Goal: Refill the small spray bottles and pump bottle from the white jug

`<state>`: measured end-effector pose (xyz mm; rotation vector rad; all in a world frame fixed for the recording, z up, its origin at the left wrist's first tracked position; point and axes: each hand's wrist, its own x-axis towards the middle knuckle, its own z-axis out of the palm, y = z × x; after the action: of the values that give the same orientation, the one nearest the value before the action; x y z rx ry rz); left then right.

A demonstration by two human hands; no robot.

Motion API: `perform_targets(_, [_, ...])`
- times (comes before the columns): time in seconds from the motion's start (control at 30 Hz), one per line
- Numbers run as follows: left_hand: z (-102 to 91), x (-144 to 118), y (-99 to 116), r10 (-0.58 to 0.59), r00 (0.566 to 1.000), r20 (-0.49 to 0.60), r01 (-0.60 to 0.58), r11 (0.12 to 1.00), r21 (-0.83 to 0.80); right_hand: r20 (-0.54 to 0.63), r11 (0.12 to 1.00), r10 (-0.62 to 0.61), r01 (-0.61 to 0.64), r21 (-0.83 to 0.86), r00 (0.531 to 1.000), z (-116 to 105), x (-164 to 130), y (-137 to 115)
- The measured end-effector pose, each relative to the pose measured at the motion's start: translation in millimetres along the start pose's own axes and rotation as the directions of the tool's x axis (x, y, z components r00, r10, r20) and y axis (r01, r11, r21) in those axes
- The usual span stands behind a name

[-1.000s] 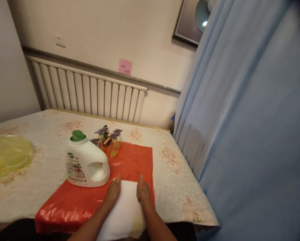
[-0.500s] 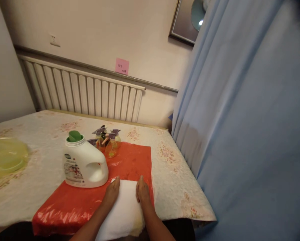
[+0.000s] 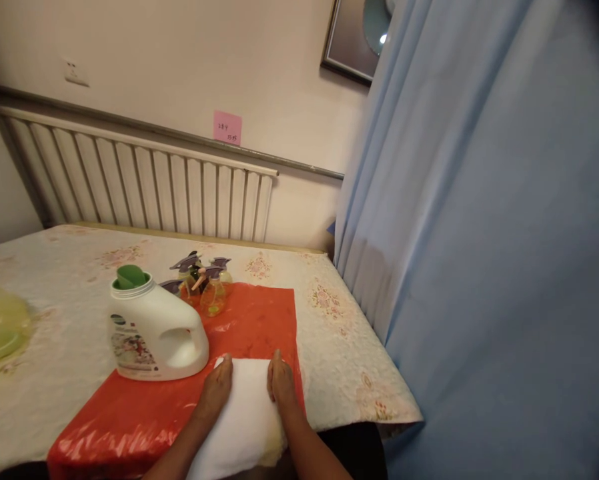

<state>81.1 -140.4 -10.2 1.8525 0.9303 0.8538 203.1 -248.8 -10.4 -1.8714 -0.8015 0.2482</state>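
Softly fuzzed, a roughly rectangular cloth (image 3: 249, 410), white with a yellowish near right corner, lies at the near side of glossy, wrinkled red plastic (image 3: 262, 320), between the left hand (image 3: 217, 388) and right hand (image 3: 282, 384), both half-curled along its sides; how firmly they grip, I cannot tell

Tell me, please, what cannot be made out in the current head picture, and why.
All in the head view:
White cloth: underside hidden by its top; near end cut off by the bottom edge.
Left hand, right hand: palms hidden by the hands' own backs.
White jug: small label print, too small.
Spray bottles: exact number unclear, overlapping.
Framed picture: cut by top edge, covered by blue curtain.
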Motion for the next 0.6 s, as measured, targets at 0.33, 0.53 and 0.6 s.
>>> perform_targets(0.33, [-1.1, 1.8, -2.8, 0.009, 1.0, 0.014, -0.009, 1.0, 0.006, 0.025, 0.998, -0.044, 0.045, -0.041, 0.999, 5.2, 0.5, 13.7])
perform_targets(0.53, [-1.4, 1.0, -4.0, 0.038, 0.999, 0.001, -0.038, 0.999, 0.018, 0.006, 0.995, -0.083, 0.083, -0.063, 0.997, 5.2, -0.8, 17.8])
perform_targets(0.6, [-1.3, 1.5, -4.7, 0.056, 0.998, -0.01, -0.055, 0.998, 0.024, -0.004, 0.993, -0.094, 0.094, -0.07, 0.996, 4.8, -1.7, 17.5])
